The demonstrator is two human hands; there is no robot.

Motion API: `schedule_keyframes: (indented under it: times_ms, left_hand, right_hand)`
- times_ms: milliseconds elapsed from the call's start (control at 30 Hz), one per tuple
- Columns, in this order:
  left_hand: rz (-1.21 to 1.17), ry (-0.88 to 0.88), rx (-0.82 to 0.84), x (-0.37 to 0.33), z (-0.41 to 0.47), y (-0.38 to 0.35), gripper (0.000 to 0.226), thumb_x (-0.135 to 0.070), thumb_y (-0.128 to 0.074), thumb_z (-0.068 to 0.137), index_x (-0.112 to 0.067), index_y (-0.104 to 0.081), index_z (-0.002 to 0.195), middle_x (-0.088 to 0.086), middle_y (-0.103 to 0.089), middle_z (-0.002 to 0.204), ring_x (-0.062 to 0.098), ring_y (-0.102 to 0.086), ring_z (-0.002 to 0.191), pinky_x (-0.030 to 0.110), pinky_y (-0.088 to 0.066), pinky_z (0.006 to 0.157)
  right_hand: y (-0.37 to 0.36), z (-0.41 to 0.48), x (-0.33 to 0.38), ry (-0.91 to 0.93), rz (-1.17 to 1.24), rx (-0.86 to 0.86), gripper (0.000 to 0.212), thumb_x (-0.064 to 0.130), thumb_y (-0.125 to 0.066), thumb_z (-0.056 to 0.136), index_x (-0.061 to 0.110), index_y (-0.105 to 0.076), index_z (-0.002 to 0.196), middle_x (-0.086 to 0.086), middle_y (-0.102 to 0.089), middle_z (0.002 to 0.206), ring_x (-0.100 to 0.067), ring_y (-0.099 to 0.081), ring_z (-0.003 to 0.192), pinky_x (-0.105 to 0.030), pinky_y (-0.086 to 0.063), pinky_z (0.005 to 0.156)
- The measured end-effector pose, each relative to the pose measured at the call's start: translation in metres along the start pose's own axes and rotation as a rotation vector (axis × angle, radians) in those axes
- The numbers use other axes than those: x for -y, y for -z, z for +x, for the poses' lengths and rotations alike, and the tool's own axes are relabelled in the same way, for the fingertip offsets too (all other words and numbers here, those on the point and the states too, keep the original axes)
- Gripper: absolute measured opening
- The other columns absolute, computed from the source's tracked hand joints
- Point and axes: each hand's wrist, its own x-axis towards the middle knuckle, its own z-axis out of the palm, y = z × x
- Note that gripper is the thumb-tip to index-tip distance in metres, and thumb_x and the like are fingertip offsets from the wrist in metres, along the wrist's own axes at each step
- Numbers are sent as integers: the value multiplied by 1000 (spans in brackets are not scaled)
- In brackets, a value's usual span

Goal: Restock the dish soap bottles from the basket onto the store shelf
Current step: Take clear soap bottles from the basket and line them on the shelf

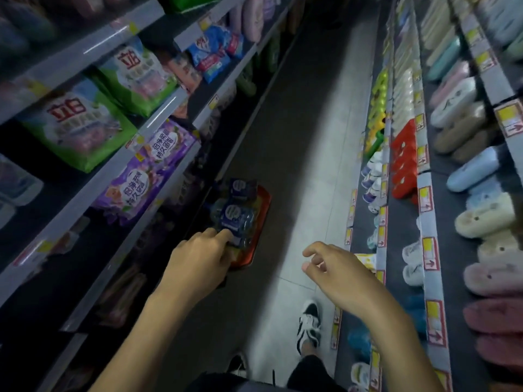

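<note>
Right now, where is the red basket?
In the head view the red basket sits on the floor left of centre, at the foot of the left shelving below the purple bags; the left hand is at its near end.

Dim aisle, cool cast. Pale floor strip (311,171) brightest. Lower left shelves (113,281) sunk in shadow; basket (261,210) at shadow edge. Glare streaks on shelf rail (107,38). Wide-angle bending at edges; slippers (486,219) soft, corners blurred.
</note>
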Motion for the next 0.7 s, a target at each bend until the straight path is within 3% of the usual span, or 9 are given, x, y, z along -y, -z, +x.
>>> schedule_keyframes:
  times_ms: [200, 367, 700]
  left_hand:
    - [-24, 157, 70, -32, 88, 0, 26, -39, -48, 101, -29, -52, 125, -6, -56, 112, 20, -62, 101, 40, -55, 78]
    - [-103, 372, 31, -44, 144, 11, 30, -42, -48, 103, -30, -52, 130, -4, -58, 116, 21, -63, 102, 41, -57, 79]
    - [-265, 768, 66, -10, 168, -17, 32, -40, -48, 102, -29, -53, 131, -3, -59, 120, 23, -63, 106, 41, -55, 81]
  right_hand:
    - [59, 99, -33, 100, -33, 97, 34, 37, -50, 101, 25, -55, 133, 2, -60, 125, -14, -59, 111, -29, -47, 92]
    - [113, 184, -42, 226, -111, 185, 31, 39, -51, 101, 27, -56, 129, 3, -62, 120, -14, -61, 106, -32, -50, 91]
    - [123, 324, 18, 386, -246, 443, 29, 40, -50, 101, 31, -56, 127, 9, -63, 115, -10, -58, 103, -27, -45, 82]
